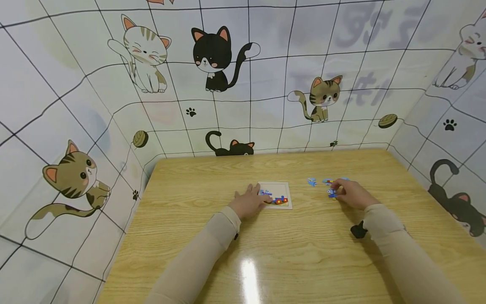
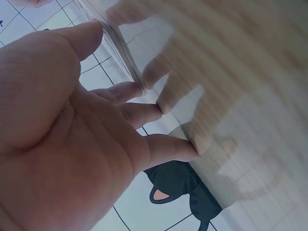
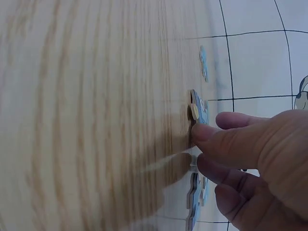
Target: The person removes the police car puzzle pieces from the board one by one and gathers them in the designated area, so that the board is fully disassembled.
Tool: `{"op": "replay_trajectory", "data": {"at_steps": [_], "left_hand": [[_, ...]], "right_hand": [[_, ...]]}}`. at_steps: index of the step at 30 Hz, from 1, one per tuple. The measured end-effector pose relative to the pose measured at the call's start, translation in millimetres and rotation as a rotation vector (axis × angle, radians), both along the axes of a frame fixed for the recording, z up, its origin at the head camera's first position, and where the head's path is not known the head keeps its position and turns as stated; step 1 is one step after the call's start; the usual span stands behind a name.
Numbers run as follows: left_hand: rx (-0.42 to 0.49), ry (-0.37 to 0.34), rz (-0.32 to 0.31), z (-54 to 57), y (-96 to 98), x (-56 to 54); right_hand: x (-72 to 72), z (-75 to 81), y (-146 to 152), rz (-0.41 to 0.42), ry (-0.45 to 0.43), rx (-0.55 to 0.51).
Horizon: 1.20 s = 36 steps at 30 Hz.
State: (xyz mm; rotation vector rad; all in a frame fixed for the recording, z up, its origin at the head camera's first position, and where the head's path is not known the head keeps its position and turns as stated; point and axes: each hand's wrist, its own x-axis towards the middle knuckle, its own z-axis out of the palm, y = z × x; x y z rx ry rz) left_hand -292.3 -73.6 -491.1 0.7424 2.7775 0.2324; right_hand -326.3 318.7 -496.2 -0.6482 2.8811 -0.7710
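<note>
A square jigsaw puzzle tray (image 1: pixel 286 189) with a pale border lies on the table, partly filled with blue, red and yellow pieces. My left hand (image 1: pixel 248 201) rests at its left side with fingers spread; some fingertips touch the tabletop, and the thumb reaches over the frame. In the left wrist view, that hand (image 2: pixel 96 125) stands beside the tray's edge (image 2: pixel 122 53). To the right, my right hand (image 1: pixel 353 194) pinches a blue puzzle piece (image 1: pixel 331 193) at the table surface. In the right wrist view, the thumb lies against this piece (image 3: pixel 195 111); the fingertips behind are partly hidden.
Loose puzzle pieces lie near the right hand: a light blue one (image 1: pixel 311 182), a multicoloured one (image 1: pixel 327 181) and a blue one (image 1: pixel 344 179) behind the fingers. The wooden table (image 1: pixel 296 253) meets a cat-patterned cloth wall (image 1: pixel 265 105) at the back.
</note>
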Motion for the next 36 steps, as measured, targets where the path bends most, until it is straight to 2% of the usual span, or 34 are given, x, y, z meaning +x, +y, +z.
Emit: {"op": "replay_trajectory", "data": {"at_steps": [7, 13, 23, 28, 34, 36], "left_hand": [[-0.001, -0.017, 0.014, -1.1, 0.2, 0.0], [-0.012, 0.002, 0.003, -1.1, 0.3, 0.1], [-0.02, 0.013, -0.002, -4.2, -0.4, -1.3], [-0.02, 0.019, -0.004, -4.4, -0.7, -1.7], [-0.002, 0.019, -0.008, -4.7, -0.5, -2.0], [0.006, 0.018, -0.007, -5.0, -1.0, -2.2]], "right_hand": [[-1.6, -1.3, 2, 0.018, 0.053, 0.064], [0.2, -0.8, 3, 0.031, 0.07, 0.092], [0.1, -0.6, 4, 0.035, 0.073, 0.082], [-1.7, -0.3, -5, 0.017, 0.07, 0.124], [3.6, 11.2, -24, -0.019, 0.222, 0.278], [5.7, 18.2, -33, -0.019, 0.237, 0.278]]}}
